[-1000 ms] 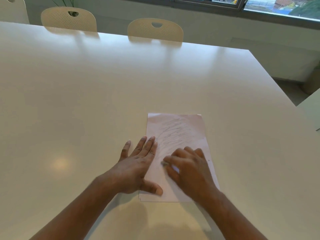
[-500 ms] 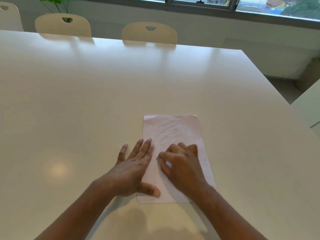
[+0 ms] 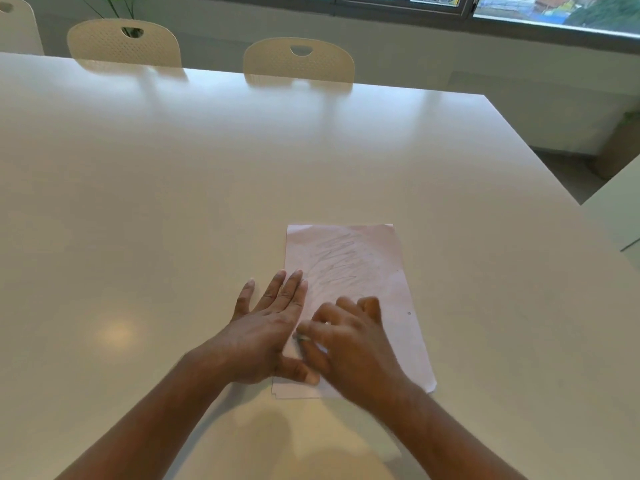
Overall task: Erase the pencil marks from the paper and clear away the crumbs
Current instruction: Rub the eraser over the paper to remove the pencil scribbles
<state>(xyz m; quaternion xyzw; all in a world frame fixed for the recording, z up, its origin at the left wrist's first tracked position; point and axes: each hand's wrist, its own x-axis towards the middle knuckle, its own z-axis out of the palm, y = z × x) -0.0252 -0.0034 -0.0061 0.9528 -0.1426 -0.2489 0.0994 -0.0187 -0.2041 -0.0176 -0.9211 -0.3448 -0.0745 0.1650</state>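
Since half a second ago the right grip [image 3: 349, 344] has slid a little left and toward the person across the paper [image 3: 367, 282]. Its fingertips are now close to the left thumb, and the hand is smeared by motion. The left grip [image 3: 266, 334] and the paper lie as they did.

At the far left, three pale chairs [image 3: 124, 43] stand along the far edge of the desk [image 3: 173, 202], with green plant [image 3: 114, 5] stems behind them.

The left grip is a bare hand lying flat. Its fingers are straight and slightly spread and hold nothing. The palm is on the desk, while the thumb and the index and middle fingers press the paper's left margin.

The paper lies lengthwise, away from the person, on the near middle of the desk. Grey pencil marks [image 3: 337, 263] scribble across its far half, beyond both hands. The near-left corner has a small notch.

The right grip is a bare hand over the near half of the paper, its fingers curled. It pinches a small pale eraser [image 3: 320, 348] against the paper, too blurred to show more. A dark speck [image 3: 409, 313] sits on the paper just right of this hand.

At the right edge the corner of a second desk [image 3: 616, 216] shows, with a window [image 3: 554, 8] along the far wall.
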